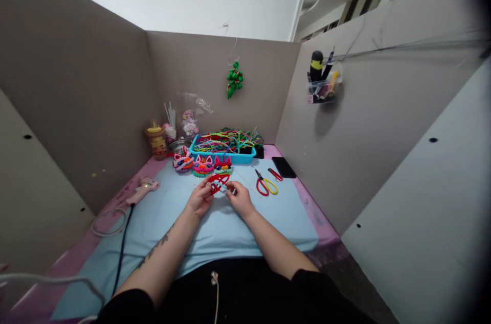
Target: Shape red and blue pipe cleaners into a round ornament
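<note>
Between my two hands, just above the blue cloth, is a small looped piece of red and pale blue pipe cleaner. My left hand is closed on its left side. At its lower right edge, the fingers of my right hand pinch a pale blue part. Right behind it stand several colourful fuzzy animal heads with pink or red ears, among them a pink one and a red one. Scissors with one red and one yellow handle lie to the right of my right hand.
A blue tray heaped with pipe cleaners stands at the back. Red-handled snips and a black phone lie right. A pink glue gun with a black cord rests left, near a lidded cup. Partition walls enclose the table.
</note>
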{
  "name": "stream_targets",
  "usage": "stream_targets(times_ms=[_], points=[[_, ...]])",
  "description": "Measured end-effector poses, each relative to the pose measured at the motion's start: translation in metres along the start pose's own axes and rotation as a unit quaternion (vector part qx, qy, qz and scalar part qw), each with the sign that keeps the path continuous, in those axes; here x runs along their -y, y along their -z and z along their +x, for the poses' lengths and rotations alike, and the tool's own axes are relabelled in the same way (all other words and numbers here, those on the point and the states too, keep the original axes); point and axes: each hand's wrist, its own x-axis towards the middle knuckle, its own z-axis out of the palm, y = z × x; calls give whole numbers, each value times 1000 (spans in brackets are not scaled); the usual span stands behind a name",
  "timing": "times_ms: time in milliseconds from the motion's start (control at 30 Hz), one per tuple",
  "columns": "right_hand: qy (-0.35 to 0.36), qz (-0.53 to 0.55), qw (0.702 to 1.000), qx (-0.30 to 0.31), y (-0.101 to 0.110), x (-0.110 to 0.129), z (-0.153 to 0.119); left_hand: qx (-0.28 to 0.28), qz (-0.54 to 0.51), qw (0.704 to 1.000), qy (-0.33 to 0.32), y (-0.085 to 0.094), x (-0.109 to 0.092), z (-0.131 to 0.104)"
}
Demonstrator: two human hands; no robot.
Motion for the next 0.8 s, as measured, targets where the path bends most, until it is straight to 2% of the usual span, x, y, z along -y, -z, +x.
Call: stream_targets(times_ms=[167, 367, 433, 500, 633, 700, 800], points=[[-13, 4, 1000, -28, 3, -1, 0, 10, 12, 1000, 7, -2, 0, -1], [-15, 27, 999, 23, -1, 0, -3, 4, -4, 1000, -5, 3, 1, 1], [-18, 26, 999, -5, -1, -1, -2, 2, 10, 1000, -1, 3, 0, 1], [-28, 24, 998, -59, 3, -5, 0, -11, 28, 999, -12, 1, 0, 1], [-44, 26, 986, -159, 16, -11, 3, -72, 125, 986, -82, -2, 0, 2], [-49, 44, 983, -173, 20, -13, 3, -91, 189, 971, -111, -3, 0, 2], [-73, 121, 975, -174, 19, -13, 3, -87, 238, 960, -115, -6, 2, 1]])
